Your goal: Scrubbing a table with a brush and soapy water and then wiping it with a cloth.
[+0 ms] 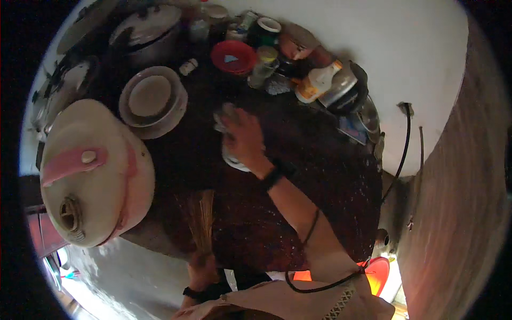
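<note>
At the near edge of the dark tabletop (272, 228), my left hand (203, 266) grips a short whisk broom (202, 222) of thin straw-like bristles. The bristles point away from me over the surface. My right hand (245, 138) reaches to the middle of the table, its fingers bent around a pale object (236, 162). Motion blur and the hand cover most of that object, so its kind is unclear. Beyond and left of the right hand stands a pale round bowl (154, 132) with a light disc-shaped top.
A white rice cooker (100, 176) with pink trim fills the left side. A lidded pot (148, 36), a red bowl (234, 58), a glass jar (264, 68) and a white-and-orange bottle (318, 82) line the back. A black cable (404, 148) hangs along the right wall.
</note>
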Motion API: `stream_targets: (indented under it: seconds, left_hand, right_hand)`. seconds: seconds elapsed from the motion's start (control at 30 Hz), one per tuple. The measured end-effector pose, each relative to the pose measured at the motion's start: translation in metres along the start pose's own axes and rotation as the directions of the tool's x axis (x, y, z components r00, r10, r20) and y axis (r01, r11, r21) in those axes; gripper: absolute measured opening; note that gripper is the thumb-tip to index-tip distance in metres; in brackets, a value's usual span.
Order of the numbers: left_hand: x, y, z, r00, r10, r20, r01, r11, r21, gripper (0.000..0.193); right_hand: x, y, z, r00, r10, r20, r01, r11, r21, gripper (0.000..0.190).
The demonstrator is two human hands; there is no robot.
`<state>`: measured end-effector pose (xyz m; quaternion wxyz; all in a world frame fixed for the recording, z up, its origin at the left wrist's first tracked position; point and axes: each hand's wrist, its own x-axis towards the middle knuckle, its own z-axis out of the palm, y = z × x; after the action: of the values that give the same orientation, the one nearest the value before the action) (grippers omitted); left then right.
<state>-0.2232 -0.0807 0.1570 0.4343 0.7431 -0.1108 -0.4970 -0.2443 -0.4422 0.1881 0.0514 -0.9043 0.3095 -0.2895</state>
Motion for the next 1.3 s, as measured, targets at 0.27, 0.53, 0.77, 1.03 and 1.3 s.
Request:
stream_targets:
  seconds: [0.27, 0.53, 0.77, 1.03, 1.3]
  left_hand:
    - [0.001, 0.043, 0.035, 0.993, 0.109, 0.053, -0.109, 0.994, 0.006, 0.013]
    - [0.002, 0.011, 0.063, 0.974, -0.097, 0.206, 0.151, 0.953, -0.263, 0.014]
    - [-0.008, 0.044, 0.100, 0.961, 0.113, 0.252, -0.116, 0.993, -0.001, 0.016]
    - [-0.003, 0.031, 0.115, 0.938, 0.236, 0.255, -0.215, 0.970, -0.111, 0.012]
    - [-0.009, 0.046, 0.144, 0.958, 0.190, 0.217, -0.194, 0.981, -0.001, 0.010]
  right_hand:
    - [-0.010, 0.057, 0.015, 0.909, 0.374, 0.182, -0.364, 0.927, -0.088, 0.029]
    - [-0.131, 0.207, -0.102, 0.735, 0.677, 0.035, -0.653, 0.722, -0.230, 0.031]
    - [-0.230, 0.308, -0.166, 0.415, 0.908, -0.057, -0.846, 0.362, -0.392, 0.036]
    - [-0.169, 0.201, -0.118, 0.848, 0.527, -0.058, -0.528, 0.832, -0.168, 0.033]
    - [-0.233, 0.278, -0.153, 0.637, 0.770, -0.039, -0.755, 0.614, -0.229, 0.033]
